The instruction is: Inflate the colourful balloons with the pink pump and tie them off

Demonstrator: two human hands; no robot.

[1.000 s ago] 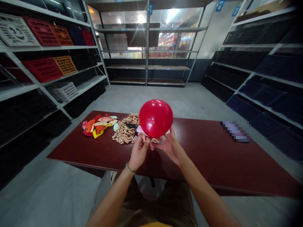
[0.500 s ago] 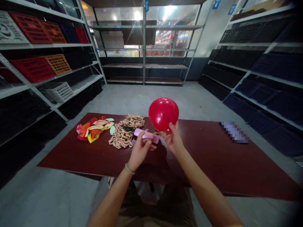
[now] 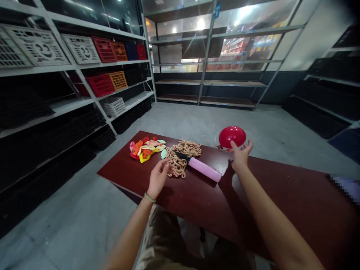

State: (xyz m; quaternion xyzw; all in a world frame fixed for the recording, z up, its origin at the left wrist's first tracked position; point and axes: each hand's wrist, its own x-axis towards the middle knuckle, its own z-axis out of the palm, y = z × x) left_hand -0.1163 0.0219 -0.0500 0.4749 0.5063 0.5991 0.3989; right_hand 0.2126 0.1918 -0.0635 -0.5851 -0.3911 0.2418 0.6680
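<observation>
A red inflated balloon (image 3: 232, 136) is at my right hand (image 3: 241, 155), whose thumb overlaps it while the other fingers spread apart; whether it still grips the balloon is unclear. My left hand (image 3: 159, 176) hovers at the near edge of a pile of tan twisted strings (image 3: 190, 148), fingers apart and nothing in them. On the table (image 3: 174, 195) lies a pink cylinder pump (image 3: 205, 169) with a black nozzle end resting on the strings. Flat balloons in red, orange, yellow and pink (image 3: 144, 149) are heaped to the left, with pale green ones beside them.
A blurred flat object (image 3: 347, 187) lies at the table's right end. Shelves with white crates (image 3: 80, 48) and red crates (image 3: 104, 49) stand at the left. More racks (image 3: 233, 83) stand behind the table and at the right, across the grey floor.
The view has turned left. My left hand has let go of the pink pump, which now lies on the table, and moved to the strings. My right hand and the balloon have moved right, away from the pump.
</observation>
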